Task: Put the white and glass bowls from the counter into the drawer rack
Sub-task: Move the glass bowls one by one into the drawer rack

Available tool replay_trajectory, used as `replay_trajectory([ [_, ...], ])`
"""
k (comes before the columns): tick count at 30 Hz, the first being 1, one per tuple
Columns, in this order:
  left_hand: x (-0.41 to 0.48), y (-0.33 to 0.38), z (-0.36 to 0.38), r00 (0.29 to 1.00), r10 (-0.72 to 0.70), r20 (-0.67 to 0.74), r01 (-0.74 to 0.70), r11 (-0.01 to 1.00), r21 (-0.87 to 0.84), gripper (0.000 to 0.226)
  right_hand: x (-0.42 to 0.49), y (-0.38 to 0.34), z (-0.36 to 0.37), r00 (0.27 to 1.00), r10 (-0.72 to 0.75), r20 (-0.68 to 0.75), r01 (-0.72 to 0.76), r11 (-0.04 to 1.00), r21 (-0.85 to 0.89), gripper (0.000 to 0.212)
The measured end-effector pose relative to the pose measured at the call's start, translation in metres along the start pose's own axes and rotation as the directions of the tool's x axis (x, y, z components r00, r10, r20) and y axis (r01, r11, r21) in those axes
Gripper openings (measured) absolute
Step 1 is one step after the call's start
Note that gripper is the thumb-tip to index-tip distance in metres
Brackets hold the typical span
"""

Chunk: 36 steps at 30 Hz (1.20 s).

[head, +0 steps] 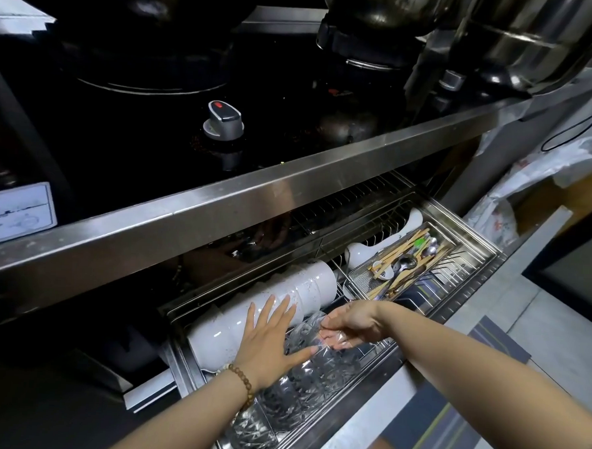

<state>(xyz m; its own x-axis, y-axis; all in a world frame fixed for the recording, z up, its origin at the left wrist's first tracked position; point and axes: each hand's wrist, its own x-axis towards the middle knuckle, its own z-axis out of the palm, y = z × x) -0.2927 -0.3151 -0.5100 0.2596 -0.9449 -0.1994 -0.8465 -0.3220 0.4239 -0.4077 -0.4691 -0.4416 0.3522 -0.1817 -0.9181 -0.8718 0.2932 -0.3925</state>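
Observation:
The steel drawer rack (pixel 462 288) is pulled out below the counter. A row of white bowls (pixel 315 283) lies on its side along the back of the rack. A row of cut-glass bowls (pixel 296 392) stands on edge along the front. My left hand (pixel 268 339), with a bead bracelet on its wrist, lies flat with straight fingers against the white bowls and the near glass bowls. My right hand (pixel 347 323) pinches the rim of the glass bowl (pixel 308 331) at the right end of the glass row.
A steel cutlery basket (pixel 360 279) with chopsticks and spoons sits in the right half of the rack, with white ladles (pixel 408 223) behind it. The steel counter edge (pixel 255 191) overhangs the drawer. A stove knob (pixel 223 119) and pots stand above. Plastic bags (pixel 516 187) lie at the right.

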Motion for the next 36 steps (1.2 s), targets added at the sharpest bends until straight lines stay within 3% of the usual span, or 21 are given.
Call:
replay_trajectory([
  [7,-0.003,0.001,-0.010,0.998,0.016,0.057,-0.011,0.996,-0.087,0.094,-0.016,-0.001,0.003,0.972,-0.117,-0.203,0.049,0.949,-0.313,0.022],
  [13,-0.023,0.013,-0.046,0.995,-0.004,0.095,0.022,0.981,-0.193,0.083,-0.053,-0.005,0.012,0.886,-0.296,-0.356,0.200,0.939,-0.281,0.039],
  [18,-0.043,0.033,-0.094,0.998,0.061,-0.008,-0.061,0.959,-0.275,0.075,-0.109,-0.011,0.030,0.713,-0.545,-0.441,0.509,0.835,-0.210,0.033],
  [22,-0.067,0.048,-0.138,0.978,0.143,-0.155,-0.188,0.924,-0.333,0.070,-0.164,-0.015,0.053,0.523,-0.697,-0.490,0.683,0.687,-0.249,0.032],
  [27,-0.109,0.051,-0.204,0.914,0.239,-0.329,-0.331,0.907,-0.259,0.065,-0.225,-0.033,0.086,0.341,-0.807,-0.482,0.784,0.527,-0.328,0.032],
  [32,-0.164,0.029,-0.267,0.821,0.275,-0.500,-0.383,0.915,-0.126,0.064,-0.260,-0.068,0.130,0.190,-0.901,-0.390,0.812,0.367,-0.454,0.035],
  [36,-0.209,-0.006,-0.314,0.754,0.252,-0.607,-0.339,0.940,-0.030,0.063,-0.261,-0.103,0.170,0.140,-0.955,-0.262,0.813,0.261,-0.520,0.040],
])
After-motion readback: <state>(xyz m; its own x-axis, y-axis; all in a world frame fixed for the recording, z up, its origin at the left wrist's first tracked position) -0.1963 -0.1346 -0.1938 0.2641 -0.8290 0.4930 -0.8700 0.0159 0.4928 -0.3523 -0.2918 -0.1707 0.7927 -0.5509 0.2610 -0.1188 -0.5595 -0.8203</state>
